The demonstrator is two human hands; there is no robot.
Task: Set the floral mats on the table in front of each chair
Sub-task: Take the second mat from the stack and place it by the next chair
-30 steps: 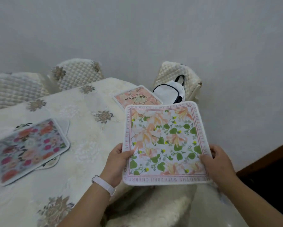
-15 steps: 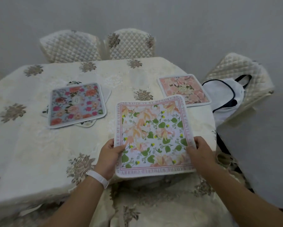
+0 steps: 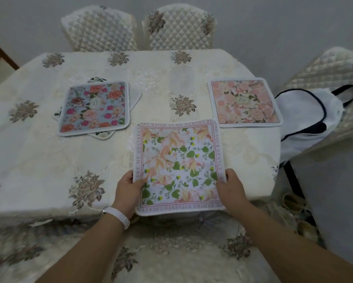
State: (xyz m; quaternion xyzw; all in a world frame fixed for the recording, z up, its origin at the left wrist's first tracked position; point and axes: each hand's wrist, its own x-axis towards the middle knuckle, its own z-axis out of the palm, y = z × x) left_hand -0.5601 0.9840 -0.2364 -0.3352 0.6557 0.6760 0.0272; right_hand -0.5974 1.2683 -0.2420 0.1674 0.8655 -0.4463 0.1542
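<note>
A white mat with peach lilies and green leaves (image 3: 178, 166) is held over the near edge of the table (image 3: 49, 160). My left hand (image 3: 127, 190) grips its lower left side and my right hand (image 3: 231, 189) grips its lower right side. A pink floral mat (image 3: 245, 102) lies flat at the table's right side. Left of centre lies a small stack of mats with a blue rose one (image 3: 95, 108) on top. Whether the held mat touches the cloth I cannot tell.
Two quilted cream chairs (image 3: 102, 29) (image 3: 178, 27) stand at the far side. A third chair (image 3: 334, 76) at the right carries a white bag with dark trim (image 3: 308, 123). A covered chair seat (image 3: 171, 252) is just below my arms.
My view has swung left to face the table squarely. Both hands have brought the lily mat from beside the table's corner to over its near edge.
</note>
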